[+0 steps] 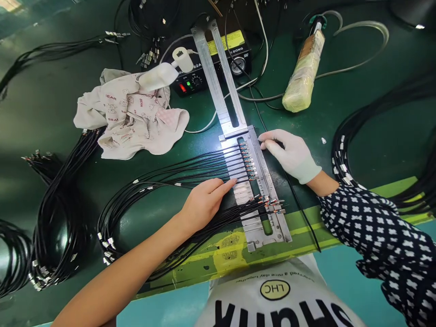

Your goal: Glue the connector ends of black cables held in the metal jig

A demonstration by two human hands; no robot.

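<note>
A long metal jig lies on the green bench with several black wires laid across it, their stripped copper ends lined up in its slot. My bare left hand rests flat on the wires just left of the jig, fingers stretched toward it. A loose bundle of wire ends lies across the jig's near part. My right hand, in a white glove, lies on the jig's right edge with its fingers extended and pressing a black wire there.
A crumpled printed cloth lies at upper left. Behind the jig stands a black control box with lit indicators. A tape-wrapped tool lies at upper right. Coils of black cable sit left and right.
</note>
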